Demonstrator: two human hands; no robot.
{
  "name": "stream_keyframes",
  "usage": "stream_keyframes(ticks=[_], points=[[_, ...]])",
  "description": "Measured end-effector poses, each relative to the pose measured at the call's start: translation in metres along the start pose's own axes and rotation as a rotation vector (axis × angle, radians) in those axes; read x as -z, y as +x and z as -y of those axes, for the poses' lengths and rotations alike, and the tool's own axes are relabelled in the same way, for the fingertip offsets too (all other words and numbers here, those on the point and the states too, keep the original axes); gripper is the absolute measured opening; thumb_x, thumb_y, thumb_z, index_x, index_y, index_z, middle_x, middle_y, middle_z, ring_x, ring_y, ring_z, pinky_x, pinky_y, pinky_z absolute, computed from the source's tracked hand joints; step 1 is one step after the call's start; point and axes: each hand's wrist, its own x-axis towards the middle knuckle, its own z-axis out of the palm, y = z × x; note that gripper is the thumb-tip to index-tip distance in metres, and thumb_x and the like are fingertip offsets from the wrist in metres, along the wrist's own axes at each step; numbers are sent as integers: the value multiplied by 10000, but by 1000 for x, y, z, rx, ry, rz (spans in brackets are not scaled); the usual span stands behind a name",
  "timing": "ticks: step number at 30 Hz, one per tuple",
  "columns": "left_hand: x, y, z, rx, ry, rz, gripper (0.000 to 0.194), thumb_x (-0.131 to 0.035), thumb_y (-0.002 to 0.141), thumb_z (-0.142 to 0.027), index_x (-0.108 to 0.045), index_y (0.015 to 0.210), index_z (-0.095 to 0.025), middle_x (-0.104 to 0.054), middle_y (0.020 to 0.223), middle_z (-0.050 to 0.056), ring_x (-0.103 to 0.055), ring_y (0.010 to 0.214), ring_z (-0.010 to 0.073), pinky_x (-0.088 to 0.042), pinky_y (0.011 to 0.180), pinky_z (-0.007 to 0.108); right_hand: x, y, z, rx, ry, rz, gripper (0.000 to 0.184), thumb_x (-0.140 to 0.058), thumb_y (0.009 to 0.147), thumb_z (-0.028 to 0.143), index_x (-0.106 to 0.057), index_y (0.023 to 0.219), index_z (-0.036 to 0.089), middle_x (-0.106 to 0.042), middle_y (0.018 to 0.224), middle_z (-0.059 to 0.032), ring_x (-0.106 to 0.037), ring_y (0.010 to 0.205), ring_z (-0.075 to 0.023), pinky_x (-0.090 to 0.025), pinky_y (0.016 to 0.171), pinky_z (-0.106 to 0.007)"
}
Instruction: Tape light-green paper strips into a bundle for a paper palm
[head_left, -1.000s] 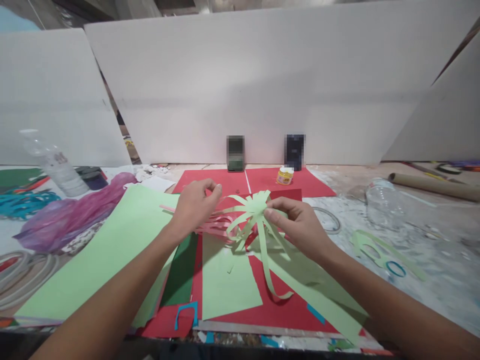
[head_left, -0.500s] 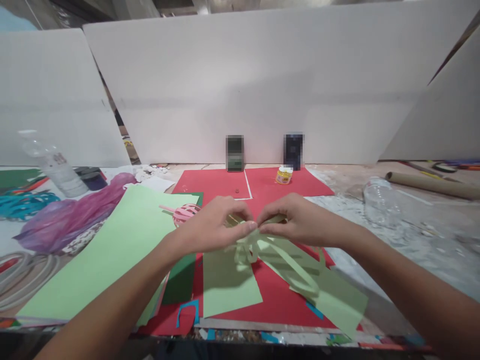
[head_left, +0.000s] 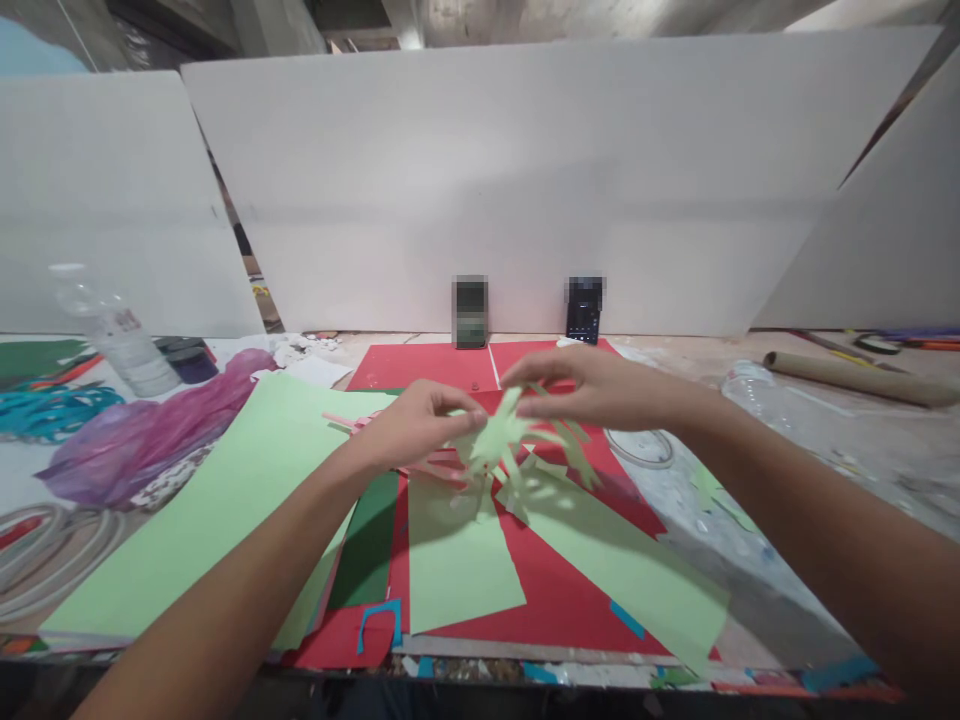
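Observation:
Both hands pinch a light green paper piece cut into strips (head_left: 495, 440), held just above the table, with loose strips hanging and splaying to the right. My left hand (head_left: 424, 425) grips its left edge between thumb and fingers. At the upper right, my right hand (head_left: 577, 385) pinches one strip. Below lie two flat light green paper sheets, one (head_left: 457, 570) in the middle and one (head_left: 637, 570) to the right, on red paper (head_left: 559, 610). A pink paper strip piece (head_left: 442, 468) shows partly behind my left hand.
A light green sheet stack (head_left: 217, 480) and a purple plastic bag (head_left: 165, 430) lie left, near a water bottle (head_left: 124, 335). Two phones, one at left (head_left: 470, 312) and one at right (head_left: 583, 312), lean on a white board (head_left: 525, 180). Rightward are a cardboard tube (head_left: 855, 378) and another bottle (head_left: 750, 390).
My hands have moved slightly apart, my right hand rising. The green strips have turned and spread out between them. My right hand now covers the yellow jar.

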Motion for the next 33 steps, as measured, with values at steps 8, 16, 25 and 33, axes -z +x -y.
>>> stream_keyframes(ticks=[8, 16, 25, 33], points=[[-14, 16, 14, -82, -491, -509, 296, -661, 757, -437, -686, 875, -167, -644, 775, 22, -553, 665, 122, -445, 629, 242, -20, -8, -32, -175, 303, -642, 400, -519, 853, 546, -685, 799, 186, -689, 860, -66, -615, 833, -206, -450, 791, -349], [-44, 8, 6, -111, -409, -272, 285, -676, 755, -404, -653, 920, -173, -700, 951, 85, -651, 677, 155, -496, 545, 254, -64, 8, -41, 37, 971, -342, 287, -629, 819, 454, -697, 908, 190, -687, 898, -51, -600, 804, -168, -456, 798, -329], [-44, 9, 6, 15, -551, -309, 367, -593, 796, -542, -638, 808, -178, -652, 806, 32, -505, 378, 71, -379, 367, 236, -70, 5, -34, 32, 1033, -476, 203, -693, 773, 376, -723, 860, 195, -695, 827, -44, -613, 779, -172, -467, 761, -314], [-46, 4, -6, -38, -385, -424, 317, -619, 786, -491, -674, 750, -181, -688, 751, 47, -617, 570, 152, -431, 451, 248, -68, 0, -27, -7, 1180, -292, 281, -649, 772, 448, -692, 788, 171, -690, 789, -64, -619, 717, -184, -491, 687, -302]])
